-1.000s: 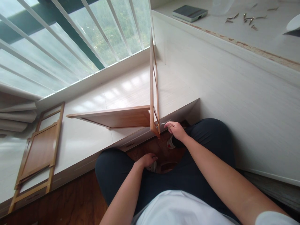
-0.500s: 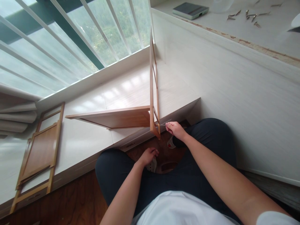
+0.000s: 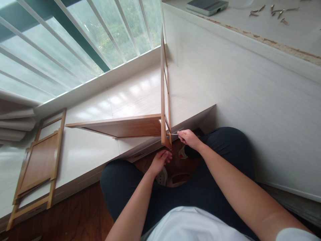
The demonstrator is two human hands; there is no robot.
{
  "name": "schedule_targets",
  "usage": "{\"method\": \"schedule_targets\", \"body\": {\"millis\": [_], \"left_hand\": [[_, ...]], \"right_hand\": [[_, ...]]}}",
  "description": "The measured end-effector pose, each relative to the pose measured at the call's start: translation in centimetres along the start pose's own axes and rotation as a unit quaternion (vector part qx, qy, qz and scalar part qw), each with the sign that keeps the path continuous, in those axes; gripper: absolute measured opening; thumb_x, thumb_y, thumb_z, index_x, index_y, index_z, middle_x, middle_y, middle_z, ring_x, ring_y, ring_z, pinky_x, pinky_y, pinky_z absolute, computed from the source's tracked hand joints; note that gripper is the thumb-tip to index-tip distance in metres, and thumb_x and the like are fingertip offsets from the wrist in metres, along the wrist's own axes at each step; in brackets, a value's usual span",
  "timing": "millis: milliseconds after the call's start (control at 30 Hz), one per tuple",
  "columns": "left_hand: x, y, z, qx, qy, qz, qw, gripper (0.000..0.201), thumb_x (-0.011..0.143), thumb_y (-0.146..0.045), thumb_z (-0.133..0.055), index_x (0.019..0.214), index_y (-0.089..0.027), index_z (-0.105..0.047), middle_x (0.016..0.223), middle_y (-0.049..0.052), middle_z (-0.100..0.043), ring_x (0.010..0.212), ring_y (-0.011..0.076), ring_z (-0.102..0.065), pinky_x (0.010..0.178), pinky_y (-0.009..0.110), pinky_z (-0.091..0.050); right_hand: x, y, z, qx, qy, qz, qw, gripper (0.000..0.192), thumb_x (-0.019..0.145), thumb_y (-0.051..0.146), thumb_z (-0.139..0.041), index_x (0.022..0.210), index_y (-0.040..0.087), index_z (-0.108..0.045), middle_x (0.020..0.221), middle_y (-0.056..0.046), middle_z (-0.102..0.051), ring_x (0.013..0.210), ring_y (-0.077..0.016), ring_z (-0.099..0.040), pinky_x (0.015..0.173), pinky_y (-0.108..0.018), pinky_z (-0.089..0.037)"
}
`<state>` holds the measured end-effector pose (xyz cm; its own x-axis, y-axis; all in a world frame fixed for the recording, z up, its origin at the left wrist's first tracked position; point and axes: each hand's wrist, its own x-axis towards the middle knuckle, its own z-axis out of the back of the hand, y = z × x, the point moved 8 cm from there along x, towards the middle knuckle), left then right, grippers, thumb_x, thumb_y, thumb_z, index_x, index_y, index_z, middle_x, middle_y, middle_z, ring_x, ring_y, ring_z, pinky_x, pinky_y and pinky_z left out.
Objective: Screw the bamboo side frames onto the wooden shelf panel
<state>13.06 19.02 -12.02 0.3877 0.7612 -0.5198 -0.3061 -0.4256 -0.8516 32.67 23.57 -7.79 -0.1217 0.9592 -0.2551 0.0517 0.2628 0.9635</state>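
My right hand [image 3: 188, 138] pinches a thin metal rod, which looks like a hex key [image 3: 174, 134]; its held end is hidden in my fingers. The rod's far end meets the lower part of an upright wooden frame [image 3: 163, 83]. Just below the frame's near end, my left hand [image 3: 161, 161] hangs with its fingers loosely bent and apart, holding nothing. A wooden panel [image 3: 125, 129] extends leftward from the frame, joined near its lower end.
Another wooden frame with a panel [image 3: 40, 160] lies on the white ledge [image 3: 85, 154] at left. On the white counter [image 3: 250, 20] at upper right are several screws [image 3: 282, 12] and a flat dark-topped device [image 3: 207, 6]. A barred window and curtain [image 3: 15, 117] border the ledge.
My left hand has risen towards the near end of the upright frame. My right hand stays at the same spot with the rod. The view has shifted slightly.
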Motion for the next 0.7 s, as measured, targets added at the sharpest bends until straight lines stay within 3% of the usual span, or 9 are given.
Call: {"method": "schedule_targets", "body": {"millis": [300, 700], "left_hand": [[0.6, -4.0, -1.4, -0.100, -0.018, -0.029, 0.994, 0.043, 0.090, -0.053, -0.052, 0.105, -0.016, -0.069, 0.091, 0.007, -0.071, 0.071, 0.0153, -0.060, 0.062, 0.027, -0.039], [0.5, -5.5, -1.5, -0.079, -0.006, -0.032, 0.996, 0.033, 0.087, -0.044, -0.054, 0.096, -0.018, -0.071, 0.090, 0.007, -0.072, 0.072, 0.0162, -0.061, 0.061, 0.027, -0.038]], "right_hand": [[0.6, 0.6, -0.2, 0.018, 0.053, -0.046, 0.997, 0.050, 0.092, 0.055, -0.057, 0.057, 0.021, -0.047, 0.042, 0.005, -0.042, 0.035, -0.0072, -0.034, 0.040, -0.024, -0.023], [0.9, -0.3, -0.4, 0.011, 0.060, -0.031, 0.998, 0.053, 0.090, 0.064, -0.058, 0.061, 0.020, -0.052, 0.048, 0.004, -0.048, 0.039, -0.0080, -0.039, 0.040, -0.023, -0.028]]}}
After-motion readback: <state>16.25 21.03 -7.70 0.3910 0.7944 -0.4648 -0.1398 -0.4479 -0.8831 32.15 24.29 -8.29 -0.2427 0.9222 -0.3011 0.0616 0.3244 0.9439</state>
